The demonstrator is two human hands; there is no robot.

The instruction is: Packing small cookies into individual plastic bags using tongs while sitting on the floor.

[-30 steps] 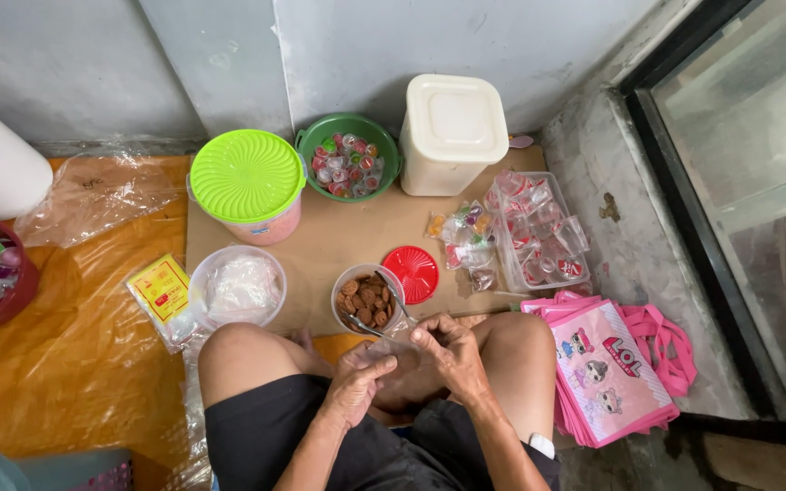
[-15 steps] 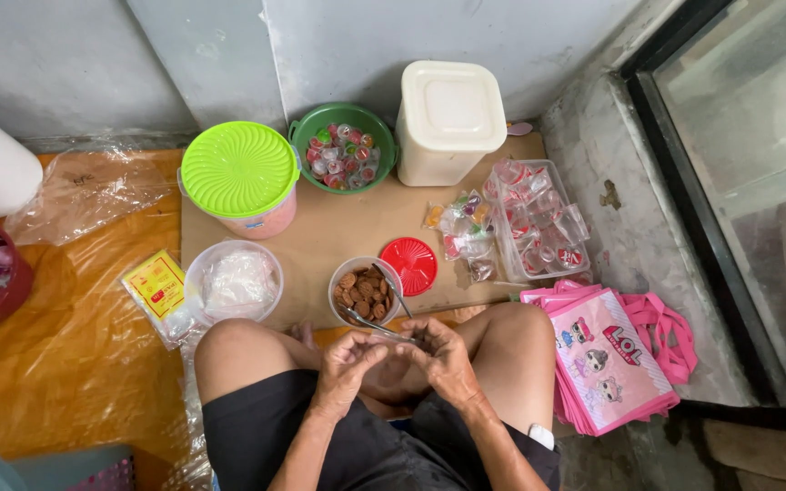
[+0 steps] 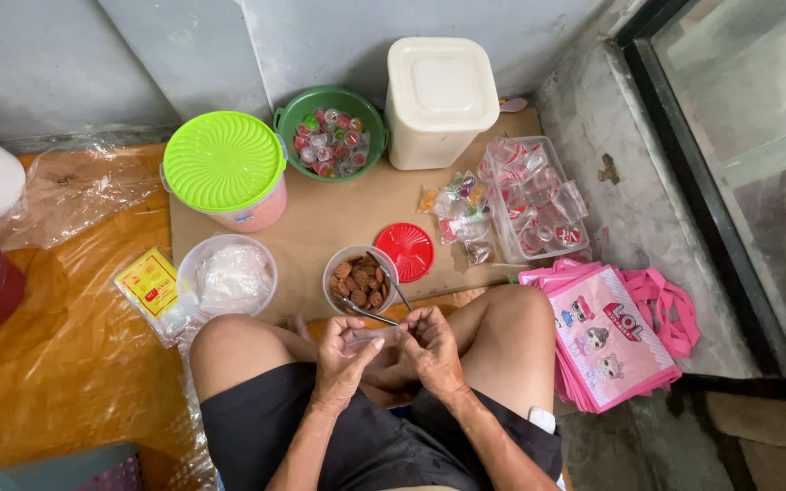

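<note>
A: Holding a small clear bag [image 3: 367, 342] between both hands, right over the lap. The left hand [image 3: 343, 356] pinches one edge of it, the right hand [image 3: 431, 347] pinches the other with its fingertips; neither is clenched hard, as far as I can see.

B: Anything inside it?

A: Too small and too see-through to tell.

B: What could go wrong?

A: The film looks thin. A sideways pull from either hand could tear it, or it could slip out and drop between the knees.

B: And just beyond the hands?

A: A bowl [image 3: 360, 277] of brown cookies sits just in front of the knees, with metal tongs [image 3: 377, 300] lying across its rim, handles pointing towards the hands. A careless reach could knock the tongs and tip the bowl onto the cardboard [image 3: 338, 214].

B: Further out?

A: A red lid [image 3: 404, 251] beside the bowl, a clear tub [image 3: 227, 275] to the left, a green basin [image 3: 331, 132] of wrapped jellies, and pink bags [image 3: 607, 332] touching the right knee. A shifting knee could push that stack over.
</note>
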